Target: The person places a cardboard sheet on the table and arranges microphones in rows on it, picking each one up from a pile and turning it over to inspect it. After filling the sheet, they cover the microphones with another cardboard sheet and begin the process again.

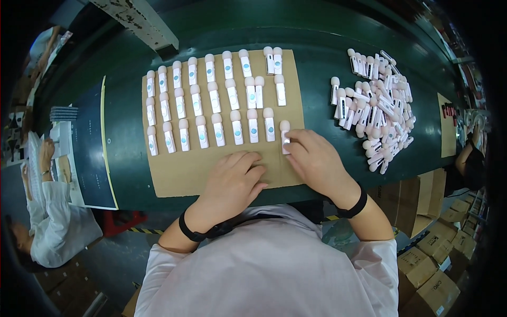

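My right hand (316,161) pinches a small white wand-shaped device (285,129) with a round pale pink head, at the right end of the front row. The device lies against a brown cardboard sheet (211,169). My left hand (232,177) is over the sheet's front part, fingers loosely bent and apart, with nothing seen in them. Three rows of like devices lie on the sheet, most bearing a blue round spot, such as one front-row device (253,129). Two pairs lie side by side at the right of the back and middle rows.
A loose heap of the same devices (383,105) lies on the green table (317,174) to the right. A metal post (142,24) stands at the back left. Other people work at the left and right edges. Cardboard boxes (430,264) are at the lower right.
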A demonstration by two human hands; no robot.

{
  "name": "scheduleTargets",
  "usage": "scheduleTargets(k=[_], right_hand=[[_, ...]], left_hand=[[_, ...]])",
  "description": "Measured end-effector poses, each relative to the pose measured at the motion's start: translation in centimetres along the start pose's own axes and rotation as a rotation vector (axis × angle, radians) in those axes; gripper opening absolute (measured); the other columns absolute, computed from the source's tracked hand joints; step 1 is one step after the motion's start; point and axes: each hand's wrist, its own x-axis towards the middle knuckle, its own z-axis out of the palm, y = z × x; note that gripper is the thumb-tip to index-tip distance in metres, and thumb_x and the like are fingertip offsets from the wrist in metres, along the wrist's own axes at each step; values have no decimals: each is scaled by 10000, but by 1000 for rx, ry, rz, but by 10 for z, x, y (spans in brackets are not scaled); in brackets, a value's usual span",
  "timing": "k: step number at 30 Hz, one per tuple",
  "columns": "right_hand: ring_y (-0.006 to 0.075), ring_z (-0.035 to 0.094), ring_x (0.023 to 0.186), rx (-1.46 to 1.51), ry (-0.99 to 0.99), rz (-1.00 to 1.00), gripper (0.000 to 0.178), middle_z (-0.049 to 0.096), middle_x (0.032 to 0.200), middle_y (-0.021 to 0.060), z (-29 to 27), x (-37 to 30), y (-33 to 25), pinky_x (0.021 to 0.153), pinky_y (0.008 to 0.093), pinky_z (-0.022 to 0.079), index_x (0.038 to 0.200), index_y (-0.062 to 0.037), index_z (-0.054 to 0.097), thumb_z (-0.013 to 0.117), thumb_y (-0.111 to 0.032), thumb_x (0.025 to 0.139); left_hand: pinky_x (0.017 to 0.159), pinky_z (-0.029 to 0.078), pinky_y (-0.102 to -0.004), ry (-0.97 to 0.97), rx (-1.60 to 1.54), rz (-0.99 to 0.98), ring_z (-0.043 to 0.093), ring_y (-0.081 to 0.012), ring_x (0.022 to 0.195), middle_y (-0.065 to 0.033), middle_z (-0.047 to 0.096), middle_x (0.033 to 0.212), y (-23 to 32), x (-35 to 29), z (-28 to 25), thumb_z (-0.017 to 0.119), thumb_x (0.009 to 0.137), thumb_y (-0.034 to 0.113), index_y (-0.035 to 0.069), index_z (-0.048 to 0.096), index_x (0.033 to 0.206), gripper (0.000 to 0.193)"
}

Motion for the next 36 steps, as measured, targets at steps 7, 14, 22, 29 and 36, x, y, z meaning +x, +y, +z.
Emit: scheduleTargets(k=[7, 14, 22, 29, 36], right_hand=[[287, 612, 936, -109, -50, 24, 250, 575, 1116, 108, 5, 4, 8, 777, 381, 516, 984, -38, 595, 709, -40, 762], [287, 601, 939, -85, 3, 69, 279, 581, 1092, 101, 1, 17, 8, 773, 392, 503, 990, -50, 601, 734, -71, 746], [302, 585, 875, -302, 142, 269, 297, 597, 945, 109, -41, 5, 45, 734, 414, 469, 988, -51, 590, 760, -111, 752], [316, 584, 832, -502, 160, 416, 261, 604, 850, 112, -38, 0, 64, 697, 420, 453, 944, -47, 574, 749, -113, 762], [328, 587, 801, -481, 274, 384, 163, 610, 865, 127, -40, -6, 69, 693, 426, 461, 934, -44, 610, 688, -69, 793]], left_hand=[[909, 456, -412, -54, -13, -14, 554, -309, 1106, -98, 587, 1182, 1, 3, -6, 757, 769, 170, 56, 671, 1028, 295], [916, 449, -414, -67, -23, -20, 551, -306, 1104, -106, 581, 1172, 1, 2, -8, 751, 772, 161, 39, 663, 1028, 296], [916, 453, -413, -89, -14, -35, 553, -315, 1100, -107, 584, 1176, 3, 5, -9, 746, 784, 157, 34, 662, 1055, 309], [917, 453, -416, -87, 6, -41, 554, -319, 1097, -108, 583, 1171, 6, 6, -10, 741, 791, 156, 31, 654, 1067, 315], [922, 454, -421, -102, 5, -42, 553, -321, 1098, -110, 581, 1174, 7, 6, -10, 740, 792, 155, 32, 647, 1077, 324]])
